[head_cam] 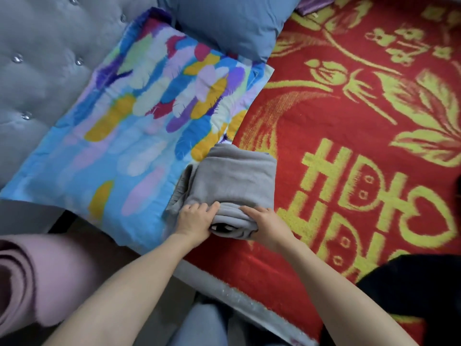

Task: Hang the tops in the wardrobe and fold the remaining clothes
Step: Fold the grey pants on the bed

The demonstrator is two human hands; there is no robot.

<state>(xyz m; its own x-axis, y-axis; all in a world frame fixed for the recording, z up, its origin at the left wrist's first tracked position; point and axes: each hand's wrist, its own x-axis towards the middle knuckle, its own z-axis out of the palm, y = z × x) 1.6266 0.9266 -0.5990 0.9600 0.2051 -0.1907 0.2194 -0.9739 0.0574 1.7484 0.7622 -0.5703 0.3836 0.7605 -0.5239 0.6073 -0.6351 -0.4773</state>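
Both hands [197, 219] grip folded grey garment [232, 181], thick, w/ layered edges.

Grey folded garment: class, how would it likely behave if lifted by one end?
Probably floppy: the grey garment shows soft creases and a rolled near edge. Likely unfolds, since loose layers spill at its left.
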